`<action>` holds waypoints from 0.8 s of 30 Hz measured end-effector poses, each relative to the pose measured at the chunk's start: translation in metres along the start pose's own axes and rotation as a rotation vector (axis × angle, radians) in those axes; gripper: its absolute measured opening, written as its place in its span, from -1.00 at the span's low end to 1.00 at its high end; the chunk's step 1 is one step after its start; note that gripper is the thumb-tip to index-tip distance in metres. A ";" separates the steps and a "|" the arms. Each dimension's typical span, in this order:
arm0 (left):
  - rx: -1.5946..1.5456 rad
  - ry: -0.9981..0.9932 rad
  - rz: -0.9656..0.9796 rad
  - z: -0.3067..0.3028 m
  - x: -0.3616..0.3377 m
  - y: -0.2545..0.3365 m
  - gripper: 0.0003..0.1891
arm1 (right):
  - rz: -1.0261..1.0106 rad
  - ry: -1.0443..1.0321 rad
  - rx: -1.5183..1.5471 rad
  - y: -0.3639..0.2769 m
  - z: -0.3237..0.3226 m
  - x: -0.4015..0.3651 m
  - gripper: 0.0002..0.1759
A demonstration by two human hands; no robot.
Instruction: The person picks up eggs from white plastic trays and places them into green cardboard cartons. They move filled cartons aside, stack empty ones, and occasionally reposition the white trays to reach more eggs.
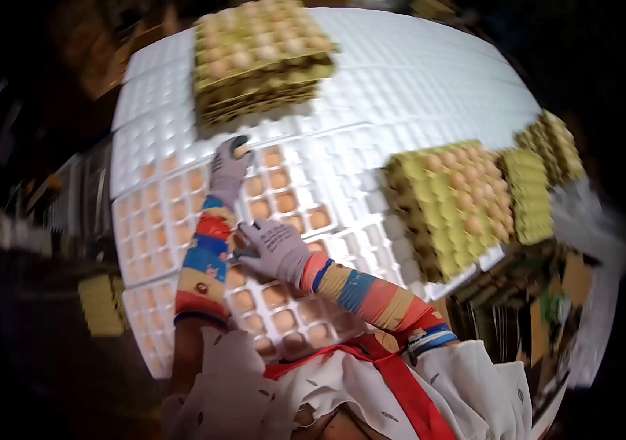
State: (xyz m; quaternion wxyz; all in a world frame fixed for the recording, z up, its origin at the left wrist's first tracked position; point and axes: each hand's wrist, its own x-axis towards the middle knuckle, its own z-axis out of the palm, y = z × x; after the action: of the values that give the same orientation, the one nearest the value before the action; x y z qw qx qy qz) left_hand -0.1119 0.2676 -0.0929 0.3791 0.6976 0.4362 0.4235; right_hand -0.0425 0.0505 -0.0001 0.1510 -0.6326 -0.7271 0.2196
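At the left of the frame, a white tray (153, 150) of square cells covers the table, and many of its cells hold brown eggs (157, 238). Just right of them, the left hand (227, 172), in a grey glove with a striped sleeve, reaches up the middle of the frame. Its fingertips are pinched around one egg (240, 150), held at the upper edge of the filled cells, just below a stack of green cartons (262, 59) loaded with eggs in the upper centre.

Lower and slightly right, the right hand (276, 249), also gloved, lies knuckles up on the tray's filled cells, close to the left forearm. Its fingers point left and curl down, so I cannot tell whether it is holding anything.

Farther right, a second stack of cartons (451, 209) with eggs on top sits on the white tray. An empty green carton (529, 194) stands just beside it, and another stack (556, 147) lies near the right edge.
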 end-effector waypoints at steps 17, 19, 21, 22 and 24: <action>0.591 -0.636 0.377 0.233 -0.076 0.292 -0.36 | 0.403 0.621 0.915 0.270 -0.260 -0.248 -0.68; 0.347 -0.553 0.175 0.231 -0.072 0.294 -0.49 | 0.396 0.633 1.305 0.272 -0.286 -0.271 -0.76; -0.198 -0.286 0.022 0.238 -0.076 0.271 -0.60 | 0.325 0.556 0.914 0.315 -0.284 -0.269 -0.74; -0.524 -0.177 -0.075 0.235 -0.074 0.274 -0.68 | 0.260 0.399 0.348 0.307 -0.286 -0.260 -0.67; -1.226 -0.043 -0.229 0.229 -0.078 0.285 -0.69 | 0.025 0.233 -0.367 0.279 -0.284 -0.249 -0.54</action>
State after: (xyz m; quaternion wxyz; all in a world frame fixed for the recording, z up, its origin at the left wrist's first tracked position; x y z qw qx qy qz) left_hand 0.1608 0.0637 0.0614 0.7623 0.3102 0.1779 0.5395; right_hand 0.3751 -0.1297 0.1159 0.1134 -0.6797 -0.7245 0.0109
